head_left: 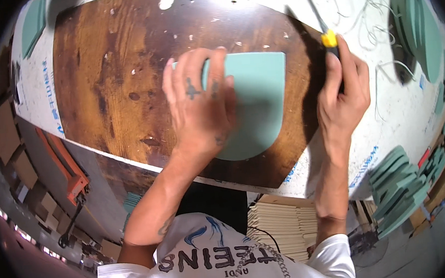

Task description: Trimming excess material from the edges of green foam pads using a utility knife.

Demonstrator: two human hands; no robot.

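A flat pale-green panel (259, 102), straight along its far edge and rounded at the near end, lies on a dark brown wooden board (109, 95). My left hand (198, 96) is over the panel's left part, fingers bent across its far left edge and thumb on top; the hand is slightly blurred and hides that corner. To the right of the board, my right hand (345, 90) is closed round the handle of a slim-bladed tool (328, 39), yellow and black. Its long dark blade points away from me, apart from the panel. Whether it is a knife or a screwdriver I cannot tell.
The board rests on a white tabletop (308, 171). Loose pale threads (375, 22) lie at the far right, beside stacked green pieces (418, 29). More green pieces (401, 187) stand at the near right. Below the table are cream-coloured stacked strips (281, 220) and an orange pallet jack (68, 167).
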